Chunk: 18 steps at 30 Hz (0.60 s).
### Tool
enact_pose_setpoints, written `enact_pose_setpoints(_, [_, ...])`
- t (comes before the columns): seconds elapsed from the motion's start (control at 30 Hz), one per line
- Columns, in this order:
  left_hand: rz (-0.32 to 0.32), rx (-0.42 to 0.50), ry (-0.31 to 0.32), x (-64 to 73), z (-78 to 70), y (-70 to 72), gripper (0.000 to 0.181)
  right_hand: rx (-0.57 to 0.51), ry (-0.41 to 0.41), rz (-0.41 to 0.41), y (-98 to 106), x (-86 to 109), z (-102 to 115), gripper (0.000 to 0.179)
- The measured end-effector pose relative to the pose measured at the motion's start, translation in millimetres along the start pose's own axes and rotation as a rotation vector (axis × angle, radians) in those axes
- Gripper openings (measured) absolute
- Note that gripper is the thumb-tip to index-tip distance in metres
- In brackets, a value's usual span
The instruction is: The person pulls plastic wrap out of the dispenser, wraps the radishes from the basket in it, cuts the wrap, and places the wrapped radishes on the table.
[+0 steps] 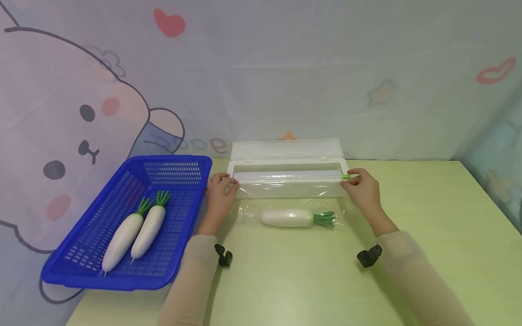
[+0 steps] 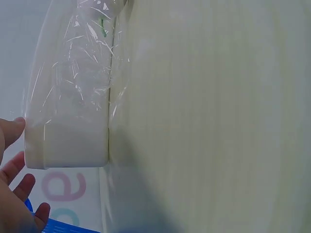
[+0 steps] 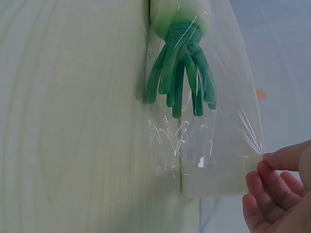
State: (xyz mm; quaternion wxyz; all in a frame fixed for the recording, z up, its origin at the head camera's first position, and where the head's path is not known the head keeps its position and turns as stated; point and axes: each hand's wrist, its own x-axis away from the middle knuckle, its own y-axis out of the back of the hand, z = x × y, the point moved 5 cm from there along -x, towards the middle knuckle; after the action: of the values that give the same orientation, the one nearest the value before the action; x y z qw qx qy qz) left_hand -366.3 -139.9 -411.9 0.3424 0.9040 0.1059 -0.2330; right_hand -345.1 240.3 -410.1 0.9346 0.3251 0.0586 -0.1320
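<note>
My left hand (image 1: pixel 220 192) is at the left end of a white plastic wrap dispenser (image 1: pixel 291 189). Its thumb touches the front corner, and in the left wrist view the other fingers are spread beside the box end. At the right end my right hand (image 1: pixel 364 190) pinches the edge of the clear plastic wrap (image 3: pixel 211 145) between thumb and fingertip, close to a small green slider (image 1: pixel 345 176). Creases in the film run to that pinch. From the box the film hangs over its front, around and beside a white radish (image 1: pixel 287 218) with green stalks lying on the table.
A blue plastic basket (image 1: pixel 185 244) stands to the left, with two more white radishes (image 1: pixel 122 240) inside. The dispenser's lid (image 1: pixel 287 149) is raised at the back. Behind it hangs a printed cloth (image 1: pixel 285 81). Everything stands on a pale wood-grain table (image 1: pixel 297 276).
</note>
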Motion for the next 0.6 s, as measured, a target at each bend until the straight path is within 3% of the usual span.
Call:
enact_pose_setpoints(0.33, [0.017, 0.01, 0.069, 1.1, -1.3, -1.4, 0.009, 0.004, 0.109, 0.078, 0, 2.7, -1, 0.034])
enact_pose_setpoints(0.6, [-0.002, 0.126, 0.081, 9.5, -1.5, 3.0, 0.009, 0.014, 0.183, 0.128, 5, 16.2, 1, 0.026])
